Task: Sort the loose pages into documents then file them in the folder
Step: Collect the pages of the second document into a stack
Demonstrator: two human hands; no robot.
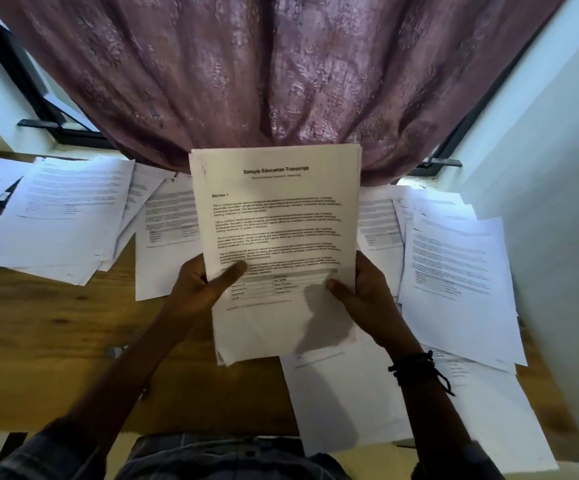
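I hold a stack of white pages (277,230) upright above the wooden table (56,327); the top sheet is headed "Sample Education Transcript". My left hand (205,285) grips the stack's lower left edge, thumb across the front. My right hand (364,292) grips the lower right edge, thumb on the page. More loose pages lie spread on the table: a pile at the left (63,216), sheets behind the stack (167,237), a pile at the right (454,278) and sheets at the near right (385,403). No folder is visible.
A mauve curtain (267,71) hangs behind the table. A white wall (558,202) stands close on the right. A dark window frame (39,98) is at the back left. A dark object (1,199) lies among the left pages.
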